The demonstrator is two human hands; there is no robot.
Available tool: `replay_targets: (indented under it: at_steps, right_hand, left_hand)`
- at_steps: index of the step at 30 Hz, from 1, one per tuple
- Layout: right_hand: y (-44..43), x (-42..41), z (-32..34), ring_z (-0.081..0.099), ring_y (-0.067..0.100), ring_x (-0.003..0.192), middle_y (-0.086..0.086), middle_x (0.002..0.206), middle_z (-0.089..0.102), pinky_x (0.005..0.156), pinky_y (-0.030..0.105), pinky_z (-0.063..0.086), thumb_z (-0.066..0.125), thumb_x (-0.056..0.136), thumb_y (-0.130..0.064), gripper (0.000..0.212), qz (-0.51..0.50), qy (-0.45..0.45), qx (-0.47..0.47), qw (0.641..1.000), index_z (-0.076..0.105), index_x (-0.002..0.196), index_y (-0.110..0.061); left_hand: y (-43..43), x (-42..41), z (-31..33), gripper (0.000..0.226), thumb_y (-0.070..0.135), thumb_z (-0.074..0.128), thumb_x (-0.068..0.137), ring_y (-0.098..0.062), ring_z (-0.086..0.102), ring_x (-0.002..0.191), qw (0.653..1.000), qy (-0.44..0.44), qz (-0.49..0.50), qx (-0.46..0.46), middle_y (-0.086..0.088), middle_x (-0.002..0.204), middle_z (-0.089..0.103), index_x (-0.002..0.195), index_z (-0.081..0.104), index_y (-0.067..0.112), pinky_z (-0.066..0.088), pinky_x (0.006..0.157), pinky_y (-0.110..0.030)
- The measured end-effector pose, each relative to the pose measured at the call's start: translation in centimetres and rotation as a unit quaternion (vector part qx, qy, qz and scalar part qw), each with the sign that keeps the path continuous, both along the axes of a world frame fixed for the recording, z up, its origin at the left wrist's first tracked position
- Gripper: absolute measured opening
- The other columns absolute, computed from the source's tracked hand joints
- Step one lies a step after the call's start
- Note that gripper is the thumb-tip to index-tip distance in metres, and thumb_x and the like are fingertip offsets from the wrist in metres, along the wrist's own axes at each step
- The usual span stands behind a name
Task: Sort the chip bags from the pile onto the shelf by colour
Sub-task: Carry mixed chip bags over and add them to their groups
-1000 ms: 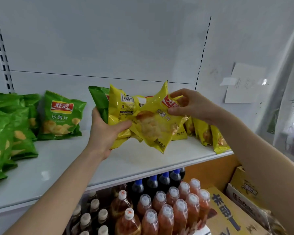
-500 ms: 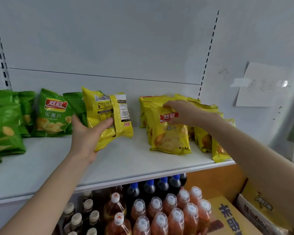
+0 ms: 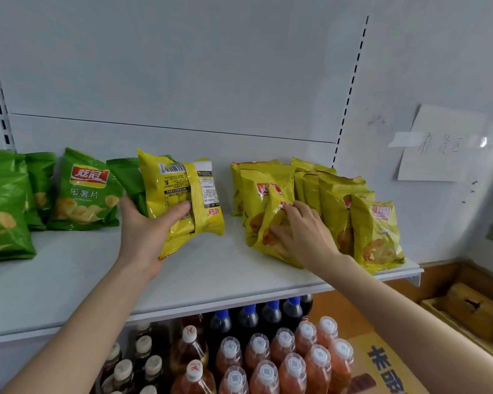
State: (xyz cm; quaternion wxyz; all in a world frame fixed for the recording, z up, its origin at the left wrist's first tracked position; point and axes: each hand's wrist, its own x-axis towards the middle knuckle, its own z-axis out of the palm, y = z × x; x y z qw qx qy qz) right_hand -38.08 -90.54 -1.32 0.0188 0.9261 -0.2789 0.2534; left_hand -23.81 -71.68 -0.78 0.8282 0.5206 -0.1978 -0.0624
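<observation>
My left hand (image 3: 148,223) grips a yellow chip bag (image 3: 180,197), back side facing me and upside down, together with a green bag (image 3: 128,180) behind it, just above the white shelf (image 3: 97,268). My right hand (image 3: 302,237) rests with straight fingers on the front yellow bag (image 3: 268,211) of the yellow row (image 3: 362,217) standing at the shelf's right end. Green bags (image 3: 86,191) stand in a group at the left end.
Below the shelf stand several bottles (image 3: 268,359) of orange and dark drinks. Cardboard boxes (image 3: 382,365) sit at the lower right. A paper note (image 3: 441,143) is taped to the wall at right. Bare shelf surface lies between the two colour groups.
My right hand set its yellow bag down against the yellow row and now lies flat on it. My left hand, still holding its bags, shifted a little to the right.
</observation>
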Motion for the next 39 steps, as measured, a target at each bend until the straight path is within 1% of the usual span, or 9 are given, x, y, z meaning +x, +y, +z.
replay_targets:
  at_steps: [4,12,16,19,25,28,32,35,39]
  right_hand:
    - [-0.1,-0.1,-0.5,0.012,0.024,0.143,0.006,0.155,0.017,0.114,0.033,0.014,0.045,0.093,-0.048,0.070,0.039,0.022,0.037,0.998,0.018,0.148,-0.014]
    - [0.0,-0.2,-0.2,0.043,0.031,0.127,0.013,0.130,0.055,0.097,0.040,0.042,0.061,0.089,-0.021,0.042,0.069,-0.121,-0.033,0.990,0.055,0.126,-0.003]
    - [0.0,0.8,0.4,0.029,0.025,0.136,0.010,0.144,0.041,0.107,0.031,0.028,0.053,0.094,-0.024,0.043,0.085,-0.053,-0.015,0.995,0.049,0.132,-0.004]
    - [-0.2,0.7,0.3,0.029,0.026,0.135,0.012,0.143,0.041,0.106,0.030,0.026,0.050,0.095,-0.026,0.041,0.059,-0.124,0.024,0.990,0.050,0.130,-0.004]
    - [-1.1,0.8,-0.2,0.050,0.030,0.105,0.012,0.107,0.058,0.075,0.036,0.041,0.042,0.098,-0.029,0.030,-0.036,-0.062,0.050,0.996,0.059,0.104,-0.003]
    - [-1.8,0.3,-0.6,0.054,0.030,0.094,0.013,0.097,0.062,0.072,0.032,0.039,0.047,0.097,-0.023,0.027,0.000,-0.159,0.055,0.986,0.064,0.096,-0.001]
    - [-1.2,0.9,0.9,0.055,0.033,0.106,0.016,0.108,0.065,0.091,0.024,0.036,0.057,0.088,-0.015,0.023,0.094,-0.306,-0.069,0.945,0.067,0.101,0.002]
    - [-1.6,3.3,0.3,0.046,0.038,0.122,0.022,0.125,0.057,0.103,0.038,0.037,0.056,0.089,-0.022,0.034,0.115,-0.192,-0.094,0.970,0.062,0.112,0.002]
    - [-2.0,4.3,-0.9,0.004,0.027,0.144,0.010,0.156,0.014,0.111,0.052,0.024,0.041,0.097,-0.040,0.055,0.050,-0.015,-0.034,0.998,0.027,0.146,-0.023]
  left_hand:
    - [0.0,-0.1,0.1,0.062,0.002,0.073,0.076,-0.015,0.066,0.086,1.000,-0.003,-0.002,0.002,0.005,0.102,0.065,0.126,0.039,0.015,0.054,0.071,-0.037]
    - [0.4,-0.2,0.3,0.068,0.002,0.074,0.076,-0.015,0.066,0.087,1.000,0.000,-0.012,0.001,0.005,0.102,0.065,0.132,0.038,0.013,0.053,0.069,-0.034]
    - [0.7,0.1,0.3,0.066,0.002,0.073,0.076,-0.014,0.066,0.086,1.000,0.001,-0.012,-0.001,0.006,0.101,0.065,0.132,0.039,0.013,0.053,0.067,-0.033]
    - [1.0,0.1,0.4,0.063,0.001,0.072,0.077,-0.014,0.066,0.085,1.000,-0.003,-0.014,-0.003,0.007,0.099,0.065,0.129,0.041,0.016,0.052,0.063,-0.032]
    - [1.0,0.1,0.3,0.063,0.002,0.073,0.076,-0.015,0.066,0.086,1.000,0.005,-0.017,0.000,0.001,0.107,0.065,0.128,0.040,0.015,0.052,0.064,-0.032]
    - [0.9,0.2,0.4,0.065,0.003,0.073,0.076,-0.016,0.066,0.088,1.000,0.002,-0.021,-0.001,-0.002,0.112,0.064,0.130,0.039,0.015,0.052,0.064,-0.032]
    - [0.7,0.3,0.5,0.070,0.003,0.074,0.075,-0.013,0.066,0.086,1.000,-0.005,-0.020,0.002,0.004,0.104,0.065,0.134,0.038,0.015,0.053,0.062,-0.031]
    - [0.6,0.3,0.3,0.073,0.003,0.074,0.075,-0.014,0.065,0.088,1.000,-0.001,-0.018,0.004,0.000,0.110,0.065,0.136,0.037,0.014,0.053,0.064,-0.031]
    - [0.7,0.4,0.3,0.073,0.004,0.074,0.075,-0.012,0.065,0.085,1.000,-0.001,-0.019,0.009,0.002,0.106,0.065,0.136,0.036,0.015,0.053,0.062,-0.031]
